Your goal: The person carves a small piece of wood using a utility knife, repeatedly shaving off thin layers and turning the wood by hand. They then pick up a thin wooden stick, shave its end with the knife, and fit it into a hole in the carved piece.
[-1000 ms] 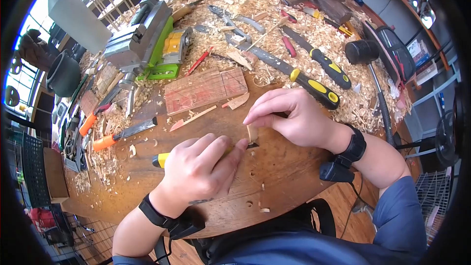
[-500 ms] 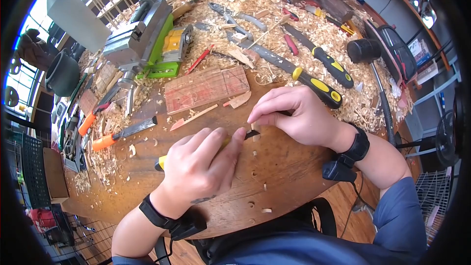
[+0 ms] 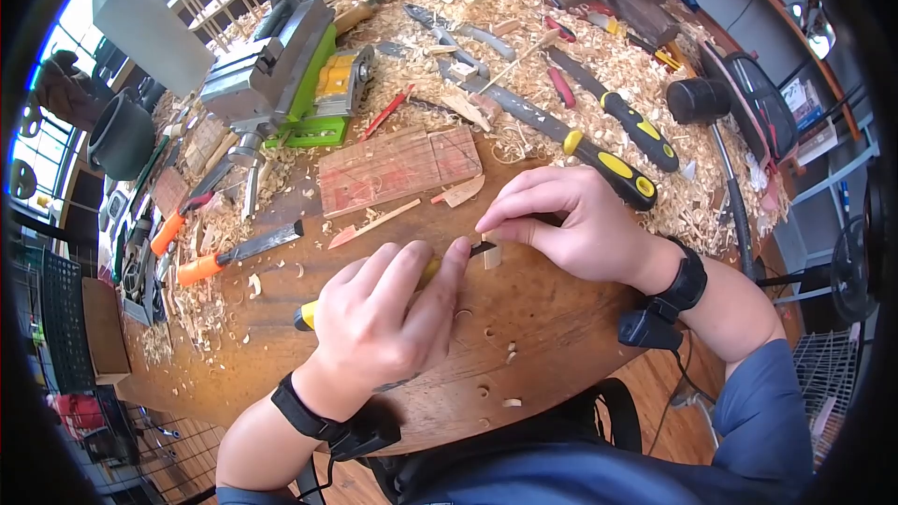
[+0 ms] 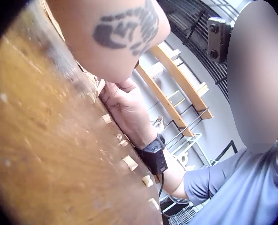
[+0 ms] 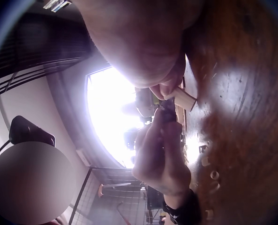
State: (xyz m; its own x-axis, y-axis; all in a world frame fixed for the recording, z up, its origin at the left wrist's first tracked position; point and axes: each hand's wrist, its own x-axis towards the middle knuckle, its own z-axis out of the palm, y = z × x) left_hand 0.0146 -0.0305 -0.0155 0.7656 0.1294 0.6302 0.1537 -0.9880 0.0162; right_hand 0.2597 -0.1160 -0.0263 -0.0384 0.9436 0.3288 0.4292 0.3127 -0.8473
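My left hand (image 3: 388, 309) grips a yellow-and-black utility knife (image 3: 306, 316), most of its handle hidden under the fingers. Its dark blade (image 3: 482, 248) sticks out past the thumb, right at a small pale wood strip (image 3: 492, 261). Thumb and fingertips of my right hand (image 3: 572, 224) pinch that strip close over the wooden table. In the right wrist view the strip (image 5: 185, 99) slants out from under the fingertips, with the left hand (image 5: 160, 157) beyond it. Small curled shavings (image 4: 129, 162) lie scattered on the tabletop near the hands.
Behind the hands lie a red-marked board (image 3: 398, 173) and thin cut pieces. An orange-handled chisel (image 3: 201, 268) is to the left, below a green-based vise (image 3: 309, 126). Rasps with black-yellow handles (image 3: 613, 168) and a black mallet (image 3: 697, 101) rest among wood shavings.
The knife blade and left thumb have shifted away from the body along the strip. The right hand has stayed nearly in place, still pinching it.
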